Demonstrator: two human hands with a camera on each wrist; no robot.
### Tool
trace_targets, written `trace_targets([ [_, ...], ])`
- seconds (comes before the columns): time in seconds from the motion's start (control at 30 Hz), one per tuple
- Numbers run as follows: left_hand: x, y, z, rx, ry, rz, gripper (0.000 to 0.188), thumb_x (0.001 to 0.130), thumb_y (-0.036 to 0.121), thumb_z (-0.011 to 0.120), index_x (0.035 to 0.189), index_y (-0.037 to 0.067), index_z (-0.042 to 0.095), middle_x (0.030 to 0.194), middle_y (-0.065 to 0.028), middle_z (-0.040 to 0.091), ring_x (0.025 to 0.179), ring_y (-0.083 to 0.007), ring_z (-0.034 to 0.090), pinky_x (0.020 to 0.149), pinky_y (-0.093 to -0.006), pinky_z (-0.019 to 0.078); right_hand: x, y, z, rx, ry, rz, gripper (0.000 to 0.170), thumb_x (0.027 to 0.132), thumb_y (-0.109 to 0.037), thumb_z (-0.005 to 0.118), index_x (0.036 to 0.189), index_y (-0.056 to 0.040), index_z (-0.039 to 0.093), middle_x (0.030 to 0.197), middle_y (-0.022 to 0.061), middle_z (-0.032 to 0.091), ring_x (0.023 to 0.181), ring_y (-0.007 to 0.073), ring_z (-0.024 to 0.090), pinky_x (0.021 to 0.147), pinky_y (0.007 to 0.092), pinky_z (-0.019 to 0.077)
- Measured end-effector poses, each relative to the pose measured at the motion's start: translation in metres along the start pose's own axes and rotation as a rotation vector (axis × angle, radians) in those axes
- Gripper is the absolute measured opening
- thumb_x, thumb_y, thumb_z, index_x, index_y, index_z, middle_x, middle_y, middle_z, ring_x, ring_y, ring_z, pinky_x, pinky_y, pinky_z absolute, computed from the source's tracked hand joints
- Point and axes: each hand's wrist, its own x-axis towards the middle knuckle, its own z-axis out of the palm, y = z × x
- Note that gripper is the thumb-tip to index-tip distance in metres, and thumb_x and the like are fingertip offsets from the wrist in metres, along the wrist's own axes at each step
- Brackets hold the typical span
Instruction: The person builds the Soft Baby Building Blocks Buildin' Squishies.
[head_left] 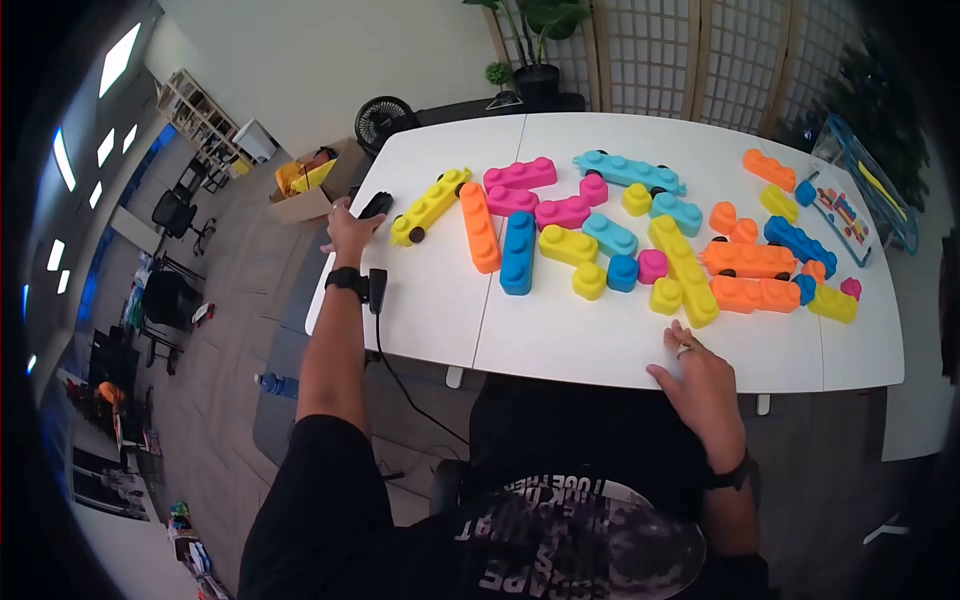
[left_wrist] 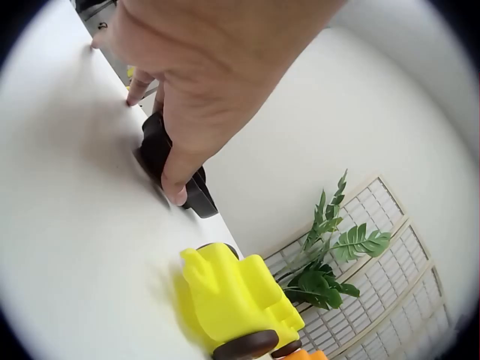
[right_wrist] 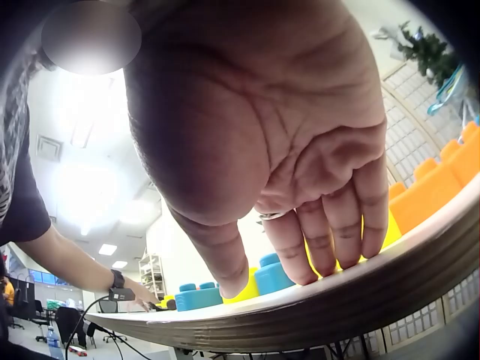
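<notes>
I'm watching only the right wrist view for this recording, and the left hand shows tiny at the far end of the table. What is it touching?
Observer: From the left wrist view, the left hand has its thumb against a black object on the white table.

Operator: I see yellow, blue and orange pieces. Any other colours?

Observer: Yes, pink blocks; the head view shows several.

Operator: Anything with wheels near the table's far edge?

Observer: A light-blue wheeled piece lies there, also in the head view.
</notes>
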Motion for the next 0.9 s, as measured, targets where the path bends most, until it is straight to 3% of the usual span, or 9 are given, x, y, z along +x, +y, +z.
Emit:
trace_targets([
  [0.1,0.001,0.038,0.004,-0.283,0.013,0.430,0.070,0.080,0.034,0.097,0.130,-0.004,0.066,0.133,-0.0220,0.070,0.121,-0.0388,0.071,0.105,-0.0403,0.0558,0.001,0.000,0.001,-0.014,0.001,0.013,0.058,0.094,-0.031,0.081,0.138,0.0044,0.069,0.151,0.0218,0.063,0.137,0.0329,0.064,0.108,0.0403,0.0552],
  [0.13,-0.013,0.067,-0.005,-0.300,-0.226,0.395,0.067,0.086,0.035,0.092,0.133,-0.006,0.065,0.133,-0.0255,0.070,0.123,-0.0419,0.069,0.107,-0.0421,0.0546,0.001,-0.001,0.001,-0.025,-0.003,0.008,0.058,0.093,-0.031,0.081,0.138,0.0045,0.069,0.151,0.0218,0.063,0.137,0.0329,0.064,0.108,0.0402,0.0554],
  [0.27,-0.016,0.091,0.014,0.102,-0.576,0.444,0.077,0.085,0.053,0.086,0.132,-0.004,0.065,0.129,-0.0256,0.073,0.121,-0.0403,0.070,0.104,-0.0467,0.0555,0.002,0.003,0.005,-0.037,-0.007,-0.018,0.059,0.093,-0.031,0.082,0.138,0.0045,0.069,0.151,0.0223,0.063,0.137,0.0326,0.064,0.107,0.0403,0.0558],
  [0.43,0.002,0.076,0.046,0.226,-0.605,0.391,0.067,0.092,0.051,0.078,0.132,-0.001,0.064,0.131,-0.0258,0.069,0.122,-0.0428,0.069,0.101,-0.0526,0.0561,-0.004,0.013,0.012,-0.023,0.028,-0.070,0.061,0.092,-0.032,0.082,0.140,0.0047,0.067,0.152,0.0232,0.062,0.138,0.0322,0.064,0.109,0.0410,0.0547],
  [0.53,0.017,0.063,0.049,0.213,-0.253,0.372,0.060,0.100,0.041,0.076,0.136,-0.004,0.060,0.130,-0.0265,0.067,0.120,-0.0435,0.068,0.099,-0.0528,0.0564,-0.006,0.013,0.012,-0.069,0.027,-0.096,0.062,0.092,-0.031,0.082,0.140,0.0051,0.066,0.153,0.0239,0.061,0.140,0.0327,0.062,0.111,0.0411,0.0534],
  [0.6,-0.005,0.103,-0.025,-0.118,-0.209,0.453,0.058,0.100,0.032,0.077,0.141,-0.005,0.058,0.127,-0.0276,0.068,0.121,-0.0405,0.067,0.097,-0.0527,0.0564,-0.007,0.011,0.010,-0.049,0.017,-0.074,0.063,0.093,-0.032,0.082,0.140,0.0056,0.065,0.154,0.0243,0.060,0.142,0.0337,0.060,0.114,0.0412,0.0519],
  [0.67,-0.074,0.169,-0.119,-0.368,-0.511,0.331,0.058,0.100,0.023,0.077,0.146,-0.003,0.055,0.123,-0.0281,0.068,0.122,-0.0388,0.066,0.097,-0.0513,0.0558,-0.007,0.011,0.011,-0.048,0.019,-0.076,0.063,0.093,-0.032,0.082,0.140,0.0058,0.065,0.154,0.0246,0.060,0.142,0.0339,0.060,0.114,0.0412,0.0517],
  [0.73,-0.126,0.171,-0.136,-0.407,-0.460,0.915,0.060,0.098,0.022,0.079,0.150,0.002,0.056,0.126,-0.0232,0.069,0.122,-0.0383,0.065,0.102,-0.0485,0.0545,-0.006,0.012,0.012,-0.067,0.040,-0.086,0.059,0.094,-0.031,0.080,0.138,0.0053,0.067,0.152,0.0245,0.061,0.140,0.0335,0.062,0.111,0.0417,0.0534],
  [0.9,-0.264,0.203,-0.166,-0.057,-0.697,1.007,0.065,0.097,0.033,0.078,0.154,0.011,0.054,0.144,-0.0119,0.063,0.131,-0.0338,0.060,0.106,-0.0494,0.0492,0.002,0.017,0.001,-0.003,-0.040,-0.045,0.044,0.099,-0.026,0.071,0.133,0.0025,0.070,0.142,0.0232,0.066,0.124,0.0348,0.069,0.101,0.0446,0.0572],
])
